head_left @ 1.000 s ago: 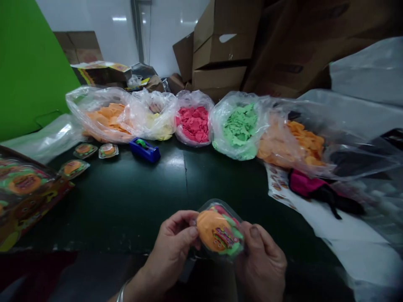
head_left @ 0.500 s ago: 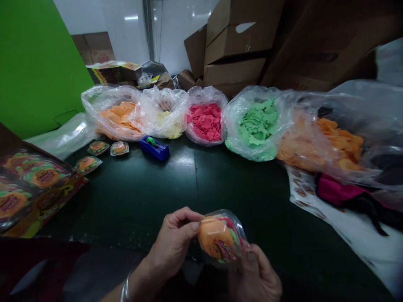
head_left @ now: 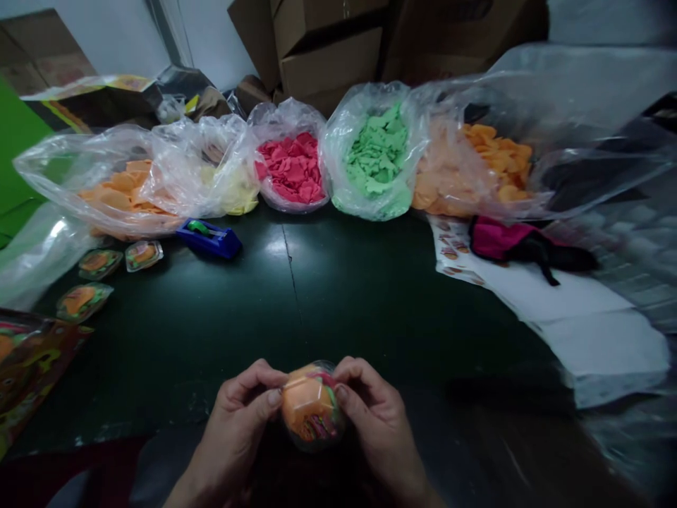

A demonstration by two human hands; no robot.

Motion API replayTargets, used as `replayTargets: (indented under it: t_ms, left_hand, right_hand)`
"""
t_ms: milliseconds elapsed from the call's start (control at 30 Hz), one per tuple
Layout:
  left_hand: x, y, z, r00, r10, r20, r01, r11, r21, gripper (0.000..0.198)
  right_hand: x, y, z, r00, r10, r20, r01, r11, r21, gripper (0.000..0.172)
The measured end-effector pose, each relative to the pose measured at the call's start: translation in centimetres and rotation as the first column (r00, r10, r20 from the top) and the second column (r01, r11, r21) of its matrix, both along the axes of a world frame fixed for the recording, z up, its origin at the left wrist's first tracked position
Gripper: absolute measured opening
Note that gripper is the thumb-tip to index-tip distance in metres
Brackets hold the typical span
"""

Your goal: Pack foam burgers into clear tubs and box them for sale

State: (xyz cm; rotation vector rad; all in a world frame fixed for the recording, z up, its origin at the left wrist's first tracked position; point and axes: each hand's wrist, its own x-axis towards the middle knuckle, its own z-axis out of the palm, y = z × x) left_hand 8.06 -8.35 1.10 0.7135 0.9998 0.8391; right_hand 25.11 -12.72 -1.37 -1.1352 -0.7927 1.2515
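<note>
A small clear plastic pack with an orange, burger-shaped toy (head_left: 309,409) inside is held between both hands near the front edge of the dark green table (head_left: 328,296). My left hand (head_left: 235,423) pinches its left side with thumb and fingers closed on it. My right hand (head_left: 373,420) grips its right side, fingers curled over the top.
Clear bags of foam pieces line the back: orange (head_left: 121,187), yellow (head_left: 233,190), red (head_left: 290,166), green (head_left: 375,152), orange (head_left: 491,162). A blue tape dispenser (head_left: 209,238) and three finished packs (head_left: 100,262) lie at the left. A printed display box (head_left: 26,360) sits far left; sticker sheets (head_left: 529,296) and a pink-black cloth (head_left: 523,243) at the right.
The camera tilted down and shifted. The pack turned in my hands and both hands closed tighter around it, the right hand moving up from beneath to grip its side.
</note>
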Motion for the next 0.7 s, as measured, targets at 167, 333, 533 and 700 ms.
replayTargets:
  t_ms: [167,333,533,700]
  left_hand:
    - [0.2,0.0,-0.1,0.998,-0.061,-0.012,0.061,0.998,-0.006,0.016]
    - [0.3,0.9,-0.6,0.993,-0.119,-0.022,0.118,0.992,-0.036,0.017]
    - [0.3,2.2,-0.5,0.985,-0.159,-0.059,0.162,0.985,0.054,0.016]
    - [1.2,4.1,0.6,0.982,-0.18,-0.065,0.177,0.983,-0.043,0.019]
  right_hand:
    - [0.3,-0.4,0.1,1.0,0.021,0.009,-0.021,0.999,-0.036,0.022]
    - [1.0,0.3,-0.2,0.997,0.071,-0.004,-0.071,0.995,-0.068,0.028]
    - [2.1,2.4,1.6,0.971,0.21,0.119,-0.195,0.973,-0.122,0.036]
    - [2.5,4.1,1.3,0.973,0.231,-0.005,-0.23,0.966,-0.118,0.04]
